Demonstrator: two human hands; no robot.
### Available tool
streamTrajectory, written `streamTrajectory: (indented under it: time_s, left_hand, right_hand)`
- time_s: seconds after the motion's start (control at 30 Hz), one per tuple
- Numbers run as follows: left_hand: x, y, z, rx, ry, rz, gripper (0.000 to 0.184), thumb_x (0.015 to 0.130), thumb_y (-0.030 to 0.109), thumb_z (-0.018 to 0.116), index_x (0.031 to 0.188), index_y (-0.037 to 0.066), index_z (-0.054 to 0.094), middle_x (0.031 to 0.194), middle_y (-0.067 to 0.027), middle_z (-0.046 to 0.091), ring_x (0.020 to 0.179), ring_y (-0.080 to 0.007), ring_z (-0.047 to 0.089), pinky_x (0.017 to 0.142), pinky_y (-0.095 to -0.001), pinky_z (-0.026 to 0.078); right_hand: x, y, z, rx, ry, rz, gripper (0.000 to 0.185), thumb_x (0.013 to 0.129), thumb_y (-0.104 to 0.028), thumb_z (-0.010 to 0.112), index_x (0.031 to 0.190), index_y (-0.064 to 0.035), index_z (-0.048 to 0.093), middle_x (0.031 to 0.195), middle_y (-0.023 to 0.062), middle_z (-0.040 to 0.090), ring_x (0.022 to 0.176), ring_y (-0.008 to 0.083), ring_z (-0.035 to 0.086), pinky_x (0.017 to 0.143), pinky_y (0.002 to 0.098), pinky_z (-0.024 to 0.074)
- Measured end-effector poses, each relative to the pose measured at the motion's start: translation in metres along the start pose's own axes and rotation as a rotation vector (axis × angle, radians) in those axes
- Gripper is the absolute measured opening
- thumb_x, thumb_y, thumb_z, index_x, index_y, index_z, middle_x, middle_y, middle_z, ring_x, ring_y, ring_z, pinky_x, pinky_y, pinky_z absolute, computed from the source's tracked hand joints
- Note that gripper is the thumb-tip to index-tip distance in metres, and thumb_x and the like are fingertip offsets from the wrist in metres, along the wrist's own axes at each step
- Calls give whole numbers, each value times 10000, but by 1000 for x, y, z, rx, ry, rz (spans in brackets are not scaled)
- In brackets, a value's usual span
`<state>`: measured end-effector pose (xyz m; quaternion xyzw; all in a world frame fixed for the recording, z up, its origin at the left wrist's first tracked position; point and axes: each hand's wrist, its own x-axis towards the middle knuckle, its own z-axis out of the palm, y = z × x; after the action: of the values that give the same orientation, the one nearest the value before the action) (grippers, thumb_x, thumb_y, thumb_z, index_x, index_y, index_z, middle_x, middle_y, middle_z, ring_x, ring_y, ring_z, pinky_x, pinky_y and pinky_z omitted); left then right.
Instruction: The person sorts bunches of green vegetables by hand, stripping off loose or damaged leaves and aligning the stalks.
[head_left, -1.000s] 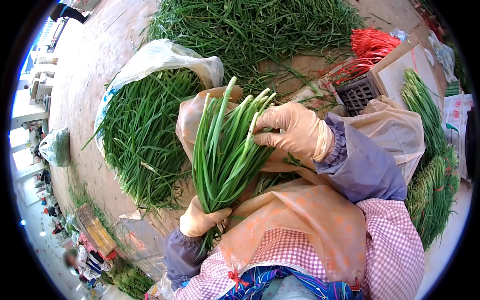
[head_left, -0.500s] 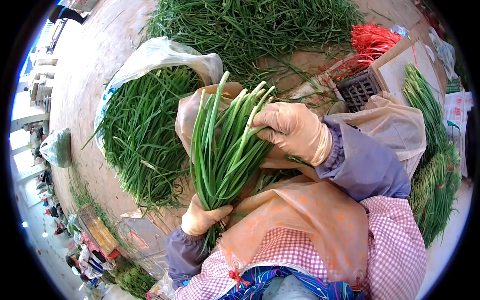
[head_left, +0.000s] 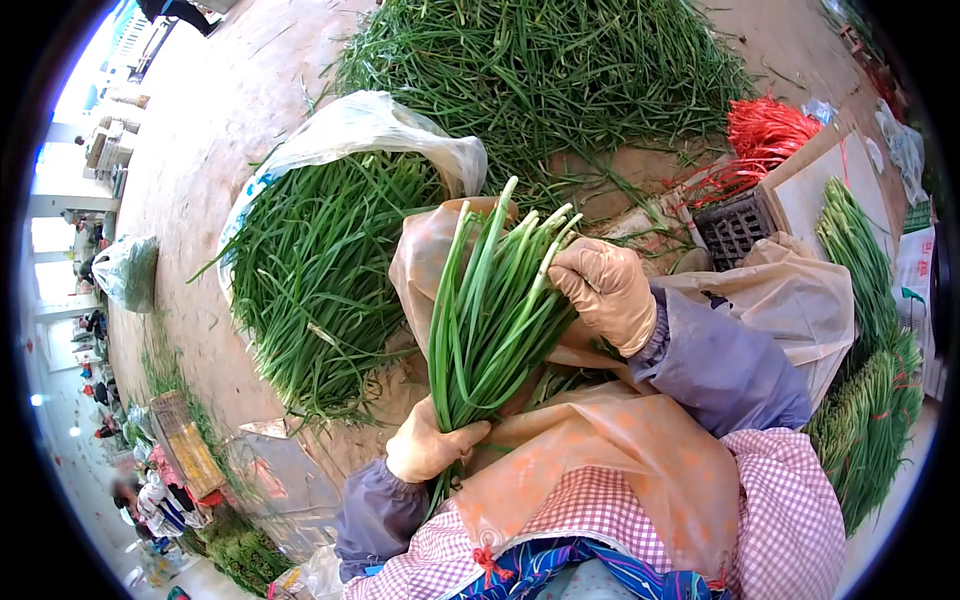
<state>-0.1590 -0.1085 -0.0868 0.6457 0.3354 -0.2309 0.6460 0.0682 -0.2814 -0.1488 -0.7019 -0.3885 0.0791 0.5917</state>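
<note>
My left hand, in a pale rubber glove, is wrapped round the leafy lower end of a bunch of garlic chives. The bunch stands up from my fist, pale cut stem ends at the top and leaves fanned out. At the bunch's upper right edge is my right hand, gloved too, its fingers curled and pressed together against the outermost stalk. Whatever lies between those fingertips is hidden. A translucent apron covers my lap below the bunch.
Left of the bunch lies an open plastic bag full of chives. A large loose chive heap spreads beyond. To the right are red ties, a black crate and tied chive bundles. People are at the far left.
The view has shifted, so the scene sits farther right and lower. My right fingers have curled in more tightly beside the stalks. My left hand keeps its hold on the bunch.
</note>
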Motion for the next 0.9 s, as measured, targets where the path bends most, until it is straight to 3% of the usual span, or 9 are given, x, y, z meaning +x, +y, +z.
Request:
streamTrajectory:
  time_s: [0.07, 0.27, 0.4, 0.5, 0.53, 0.63, 0.77, 0.9]
  left_hand:
    - [1, 0, 3, 15, 25, 10, 294, 836, 77, 710, 1099, -2, 605, 764, -35, 647, 574, -100, 564, 519, -248, 449]
    - [-1, 8, -4, -165, -63, -90, 325, 808, 48, 725, 1110, 11, 612, 744, -29, 629, 552, -107, 548, 501, -250, 438]
    - [0, 13, -2, -335, -147, -127, 355, 731, 16, 730, 1069, 1, 622, 730, -34, 611, 527, -116, 533, 485, -260, 438]
    - [0, 12, 4, -432, -193, -144, 340, 702, 14, 716, 1027, 2, 615, 717, -39, 582, 504, -125, 496, 474, -269, 420]
    - [0, 12, 5, -475, -207, -159, 340, 702, 22, 720, 1024, 5, 613, 717, -40, 582, 503, -127, 492, 472, -268, 413]
    - [-1, 10, 6, -552, -237, -167, 331, 717, 50, 727, 1021, 15, 602, 709, -39, 575, 498, -124, 479, 464, -260, 388]
    - [0, 9, 9, -634, -254, -140, 290, 756, 17, 694, 1029, 12, 599, 710, -32, 566, 509, -117, 491, 468, -254, 398]
    - [5, 11, 10, -609, -269, -164, 232, 772, 9, 692, 985, 12, 599, 709, -44, 559, 517, -123, 496, 480, -262, 418]
  right_hand:
    - [-3, -3, 1, 24, 16, 111, 119, 838, -103, 708, 938, -48, 674, 815, 104, 648, 769, 292, 632, 706, 375, 512]
    - [13, -6, -6, -464, 100, -517, 203, 713, -76, 707, 907, -84, 650, 1013, 85, 635, 948, 290, 608, 817, 444, 502]
    - [17, -10, -5, -650, 75, -594, 189, 714, -162, 631, 888, -90, 648, 1044, 58, 610, 992, 260, 588, 883, 449, 478]
    - [27, -8, 2, -764, 19, -681, 189, 711, -175, 624, 882, -99, 650, 1022, 52, 605, 992, 239, 578, 898, 458, 466]
    - [31, -9, 1, -776, -46, -716, 306, 680, -148, 652, 982, -104, 623, 1018, 58, 608, 959, 236, 584, 861, 443, 487]
    - [39, -17, 3, -842, -105, -781, 339, 653, -167, 648, 982, -88, 620, 1008, 49, 608, 950, 235, 577, 862, 437, 488]
    - [34, -22, 1, -875, -134, -876, 254, 662, -198, 619, 873, -58, 646, 966, 60, 612, 909, 228, 570, 830, 433, 493]
    - [31, -24, -6, -993, -401, -802, 232, 672, -220, 603, 823, -56, 669, 911, 69, 616, 828, 225, 561, 794, 412, 475]
